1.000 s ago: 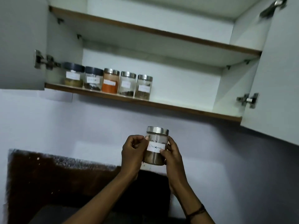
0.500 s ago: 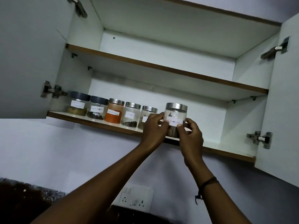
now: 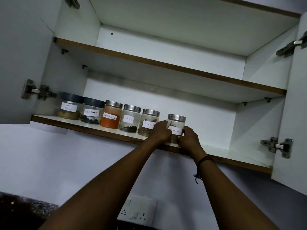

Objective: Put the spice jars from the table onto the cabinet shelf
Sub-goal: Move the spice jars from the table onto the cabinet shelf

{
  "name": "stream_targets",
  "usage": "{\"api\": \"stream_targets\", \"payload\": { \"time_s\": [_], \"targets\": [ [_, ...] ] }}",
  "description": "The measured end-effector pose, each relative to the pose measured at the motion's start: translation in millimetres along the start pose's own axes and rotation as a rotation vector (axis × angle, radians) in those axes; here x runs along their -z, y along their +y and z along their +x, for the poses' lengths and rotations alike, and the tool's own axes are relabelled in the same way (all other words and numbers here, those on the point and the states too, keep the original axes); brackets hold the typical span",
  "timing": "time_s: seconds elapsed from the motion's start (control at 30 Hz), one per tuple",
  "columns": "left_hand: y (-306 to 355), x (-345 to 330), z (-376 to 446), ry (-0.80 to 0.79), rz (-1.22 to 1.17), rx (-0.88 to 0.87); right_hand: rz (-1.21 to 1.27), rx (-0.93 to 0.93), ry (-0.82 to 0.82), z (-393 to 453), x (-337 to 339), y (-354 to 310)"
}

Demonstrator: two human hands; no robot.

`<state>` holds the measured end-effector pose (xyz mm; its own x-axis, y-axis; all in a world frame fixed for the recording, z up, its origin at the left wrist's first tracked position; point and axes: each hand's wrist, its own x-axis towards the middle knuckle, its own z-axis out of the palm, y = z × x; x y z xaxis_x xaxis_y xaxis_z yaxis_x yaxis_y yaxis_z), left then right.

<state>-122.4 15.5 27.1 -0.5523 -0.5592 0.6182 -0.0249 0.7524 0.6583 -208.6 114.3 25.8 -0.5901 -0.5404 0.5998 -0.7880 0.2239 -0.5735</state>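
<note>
A clear spice jar (image 3: 176, 124) with a steel lid and a white label stands on the lower cabinet shelf (image 3: 235, 156). My left hand (image 3: 160, 132) grips its left side and my right hand (image 3: 188, 137) grips its right side; the jar's base is hidden behind them. To its left runs a row of labelled jars: a cinnamon jar (image 3: 149, 121), a cloves jar (image 3: 130, 119), a red chilli powder jar (image 3: 111, 116), a black pepper jar (image 3: 91, 112) and a masala jar (image 3: 69, 107). A small gap separates the held jar from the cinnamon jar.
Both cabinet doors hang open, the left door (image 3: 20, 60) and the right door (image 3: 294, 123), with metal hinges. The upper shelf (image 3: 166, 65) sits above. A wall socket plate (image 3: 137, 209) is below on the wall. A dark counter corner (image 3: 21, 209) shows at bottom left.
Both hands raised the jar from in front of the wall up to the lower shelf and set it down right of the row. The camera view tilted upward.
</note>
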Motion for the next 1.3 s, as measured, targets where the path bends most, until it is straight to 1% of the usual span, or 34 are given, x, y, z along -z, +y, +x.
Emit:
{"api": "stream_targets", "payload": {
  "time_s": [0.13,0.2,0.27,0.37,0.53,0.6,0.67,0.77,0.87,0.93,1.03,1.1,1.13,1.23,1.3],
  "targets": [
    [-3.4,-1.7,5.1,-0.062,0.061,0.005,-0.095,-0.019,-0.109,9.1,-1.7,1.0],
    [-2.5,-0.9,6.0,-0.07,0.091,-0.002,-0.104,-0.016,-0.133,10.1,-1.3,0.1],
    [-2.4,-2.3,2.5,-0.045,0.121,-0.01,-0.095,-0.008,-0.128,6.1,-0.9,-0.5],
    [-3.0,-4.7,-9.5,0.028,0.094,-0.065,-0.065,0.027,-0.047,-7.6,-1.6,-3.2],
    [-2.7,-4.4,-58.8,0.207,-0.154,-0.237,0.198,0.062,0.158,-56.3,1.5,-3.8],
    [-8.3,-11.0,-92.2,0.213,-0.216,-0.304,0.302,0.071,0.169,-89.3,-0.8,1.3],
    [-20.1,-24.1,-130.0,0.184,-0.275,-0.308,0.346,0.066,0.149,-128.4,-9.0,13.2],
    [-44.5,-53.1,-187.0,0.089,-0.312,-0.209,0.312,0.021,0.118,-188.7,-27.8,40.5],
    [-76.5,-86.6,-247.2,-0.026,-0.348,-0.086,0.292,-0.105,0.075,-250.0,-53.1,79.1],
    [-96.7,-108.2,-290.2,-0.126,-0.336,-0.031,0.251,-0.194,0.015,-293.8,-68.9,105.9],
    [-124.1,-143.2,-352.1,-0.28,-0.283,0.0,0.106,-0.254,-0.039,-364.9,-89.7,147.7],
    [-137.5,-160.0,-386.6,-0.364,-0.224,0.025,0.012,-0.213,-0.061,-407.3,-100.1,171.0],
    [-144.2,-170.4,-403.7,-0.423,-0.182,0.042,-0.014,-0.235,-0.089,-430.4,-105.2,184.2],
    [-157.0,-198.4,-448.9,-0.637,-0.084,0.091,-0.039,-0.383,-0.222,-491.6,-117.7,216.4],
    [-162.4,-212.6,-476.8,-0.753,-0.047,0.105,-0.146,-0.466,-0.295,-526.2,-123.7,234.5]
  ]
}}
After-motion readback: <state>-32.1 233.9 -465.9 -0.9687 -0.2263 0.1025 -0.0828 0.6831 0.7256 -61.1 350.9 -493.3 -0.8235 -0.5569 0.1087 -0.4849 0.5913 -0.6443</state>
